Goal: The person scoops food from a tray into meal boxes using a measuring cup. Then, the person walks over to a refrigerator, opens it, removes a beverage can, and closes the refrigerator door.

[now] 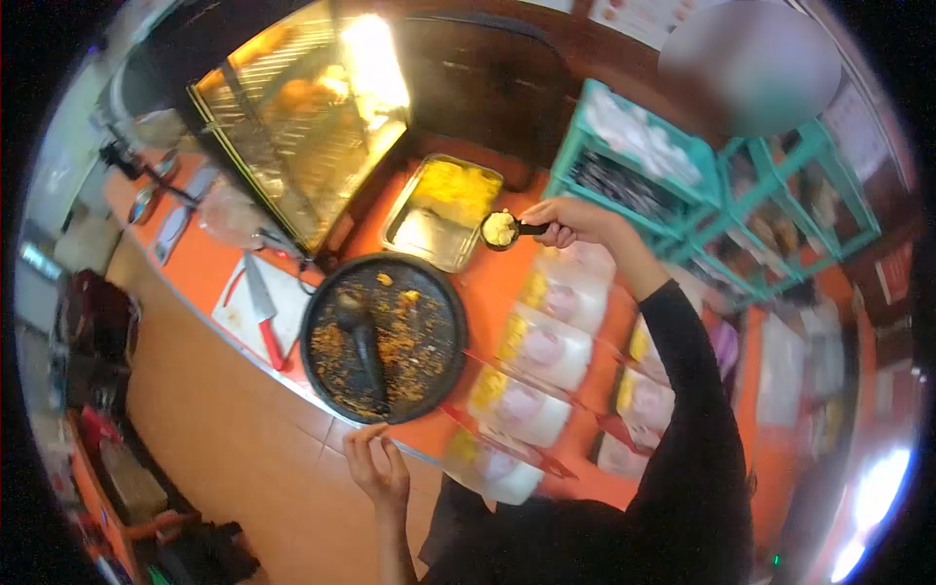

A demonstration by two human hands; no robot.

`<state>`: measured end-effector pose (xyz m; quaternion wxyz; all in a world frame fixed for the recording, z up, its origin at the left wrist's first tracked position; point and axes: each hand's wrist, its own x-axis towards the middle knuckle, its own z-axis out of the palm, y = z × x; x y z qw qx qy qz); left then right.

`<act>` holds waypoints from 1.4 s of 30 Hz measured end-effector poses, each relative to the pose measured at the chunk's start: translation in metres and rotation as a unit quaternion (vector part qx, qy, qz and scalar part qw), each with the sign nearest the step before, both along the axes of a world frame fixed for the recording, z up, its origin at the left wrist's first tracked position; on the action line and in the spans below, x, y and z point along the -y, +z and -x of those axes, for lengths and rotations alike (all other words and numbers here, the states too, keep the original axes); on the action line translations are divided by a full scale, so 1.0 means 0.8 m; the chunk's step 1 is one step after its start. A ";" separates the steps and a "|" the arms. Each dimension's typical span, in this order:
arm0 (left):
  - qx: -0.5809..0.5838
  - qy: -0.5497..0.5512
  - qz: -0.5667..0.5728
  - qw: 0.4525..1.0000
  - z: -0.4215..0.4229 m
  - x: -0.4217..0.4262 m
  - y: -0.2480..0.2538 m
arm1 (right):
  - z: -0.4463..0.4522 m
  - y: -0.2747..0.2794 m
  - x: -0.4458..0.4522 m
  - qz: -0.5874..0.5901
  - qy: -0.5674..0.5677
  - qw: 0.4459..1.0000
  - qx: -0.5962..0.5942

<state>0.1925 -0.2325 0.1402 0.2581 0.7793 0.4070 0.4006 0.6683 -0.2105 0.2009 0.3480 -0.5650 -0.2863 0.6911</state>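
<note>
My right hand (565, 222) is closed round the black handle of a small round scoop (500, 230), which holds pale yellow food. Just left of the scoop is a metal tray (429, 234) with bright yellow food (455, 191) at its far end. My left hand (378, 468) is empty, its fingers apart and bent, near the counter's front edge below a big black stone mortar (385, 336). A dark pestle (363, 351) lies in the mortar among orange-brown bits. Rows of white packs (543, 353) with yellow food and pink round labels lie below my right arm.
A lit glass display case (302, 127) stands at the back left. Left of the mortar, a knife (261, 302) with a red handle lies on a white board (239, 317). Teal crates (634, 161) stand at the back right, beside a blurred round area.
</note>
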 end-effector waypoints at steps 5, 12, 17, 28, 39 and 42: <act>0.027 -0.101 -0.005 0.995 -0.056 0.042 0.036 | 0.039 0.064 0.226 0.062 -0.086 0.994 -0.006; -0.014 -0.567 0.156 0.809 -0.123 0.172 0.065 | 0.152 0.069 0.482 0.176 -0.138 0.975 0.000; -0.239 -0.707 0.147 0.650 -0.135 0.260 0.005 | 0.229 -0.007 0.574 0.246 -0.184 0.947 -0.091; -0.307 -0.595 0.027 0.742 -0.136 0.308 -0.111 | 0.326 -0.181 0.530 0.058 -0.267 0.754 0.598; -0.195 -0.539 0.194 0.796 -0.153 0.316 -0.105 | 0.304 -0.149 0.558 0.009 -0.281 0.771 0.571; -0.188 -0.542 0.199 0.794 -0.149 0.318 -0.105 | 0.309 -0.150 0.543 -0.006 -0.133 0.775 0.618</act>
